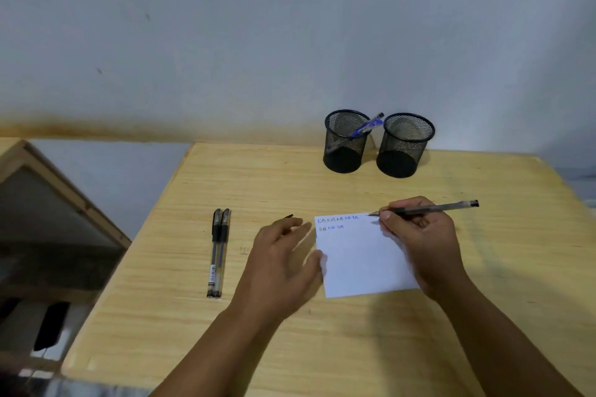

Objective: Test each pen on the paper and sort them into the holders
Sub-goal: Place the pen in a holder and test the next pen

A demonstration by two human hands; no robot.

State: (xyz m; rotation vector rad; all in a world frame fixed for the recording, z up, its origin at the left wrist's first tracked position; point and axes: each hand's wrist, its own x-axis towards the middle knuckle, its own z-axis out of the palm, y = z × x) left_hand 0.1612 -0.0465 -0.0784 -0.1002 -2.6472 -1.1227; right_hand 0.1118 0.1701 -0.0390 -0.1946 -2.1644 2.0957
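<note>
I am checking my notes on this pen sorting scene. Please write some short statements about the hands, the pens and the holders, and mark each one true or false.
1. The right hand grips a pen with its tip at the top edge of the paper. True.
2. Both mesh holders contain pens. False: only the left mesh holder shows a blue pen; the right mesh holder looks empty.
3. Two capped pens lie side by side on the wooden table, left of the left hand. True.
4. The paper is blank. False: two lines of small writing are at its top.
5. The left hand grips a pen. False: its fingers are relaxed, its thumb at the paper's left edge.
</note>
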